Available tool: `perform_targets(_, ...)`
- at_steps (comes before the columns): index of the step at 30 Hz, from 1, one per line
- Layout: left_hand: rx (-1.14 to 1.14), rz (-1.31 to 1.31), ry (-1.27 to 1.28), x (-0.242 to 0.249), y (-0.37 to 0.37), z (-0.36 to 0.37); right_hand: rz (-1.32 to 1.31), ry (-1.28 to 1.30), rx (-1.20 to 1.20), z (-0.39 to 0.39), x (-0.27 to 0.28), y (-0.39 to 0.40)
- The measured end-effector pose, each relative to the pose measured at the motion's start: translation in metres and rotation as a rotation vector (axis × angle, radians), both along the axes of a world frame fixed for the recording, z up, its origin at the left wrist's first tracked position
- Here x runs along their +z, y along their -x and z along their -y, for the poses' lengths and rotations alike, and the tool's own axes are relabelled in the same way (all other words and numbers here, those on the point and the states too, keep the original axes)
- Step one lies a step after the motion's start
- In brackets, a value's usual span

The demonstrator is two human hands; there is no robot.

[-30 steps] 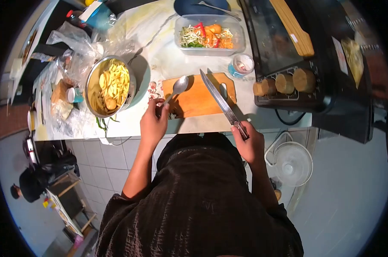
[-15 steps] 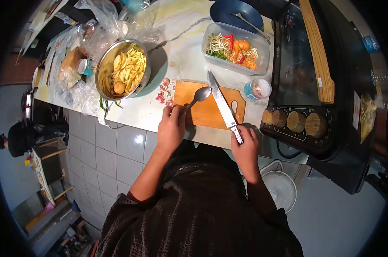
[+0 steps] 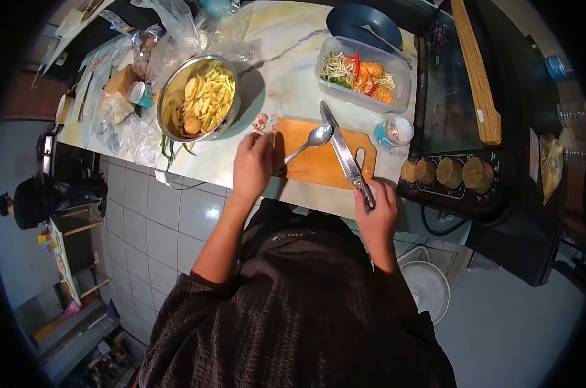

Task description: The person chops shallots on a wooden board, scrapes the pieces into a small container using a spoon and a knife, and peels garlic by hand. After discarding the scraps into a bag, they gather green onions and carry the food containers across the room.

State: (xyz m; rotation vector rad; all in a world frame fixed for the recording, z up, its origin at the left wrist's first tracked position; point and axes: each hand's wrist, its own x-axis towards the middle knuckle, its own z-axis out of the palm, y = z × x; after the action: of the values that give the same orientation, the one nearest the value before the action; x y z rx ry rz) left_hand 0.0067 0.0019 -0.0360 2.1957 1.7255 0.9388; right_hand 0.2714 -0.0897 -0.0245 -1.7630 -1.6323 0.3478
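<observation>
My right hand (image 3: 377, 213) is closed on the handle of a knife (image 3: 343, 145), whose blade lies across the wooden cutting board (image 3: 306, 158). A metal spoon (image 3: 317, 136) rests on the board beside the blade, its handle towards my left hand (image 3: 253, 165). That hand is at the board's left edge, by the reddish peels (image 3: 261, 121), its fingers bent together and pointing down; whatever is between them is hidden.
A pot of cut potatoes (image 3: 209, 103) stands left, a plastic container of vegetables (image 3: 364, 100) behind the board, a small jar (image 3: 394, 131) right. A black oven (image 3: 445, 171) borders the table. Plastic bags lie far left. A person (image 3: 34, 200) is at the far left.
My left hand has let go of the spoon, which now lies on the board, and has shifted towards the peels. The knife remains in my right hand. The view has shifted slightly.
</observation>
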Motion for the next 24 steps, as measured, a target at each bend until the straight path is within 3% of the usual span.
perform_targets(2,0.045,-0.01,0.132,0.007,0.011,-0.016,0.065,-0.048,-0.011,0.004,0.001,0.007)
perform_targets(3,0.029,-0.209,0.265,0.01,0.016,-0.023,0.064,-0.116,-0.038,0.01,0.004,0.016)
perform_targets(10,-0.237,-0.391,0.127,-0.002,0.017,-0.058,0.142,-0.127,-0.085,0.012,0.003,0.042)
perform_targets(16,-0.313,-0.251,0.092,-0.022,0.023,-0.07,0.137,-0.114,-0.221,0.006,0.005,0.055)
perform_targets(24,-0.314,-0.202,0.151,-0.021,0.028,-0.075,0.125,-0.045,-0.215,0.014,0.0,0.063)
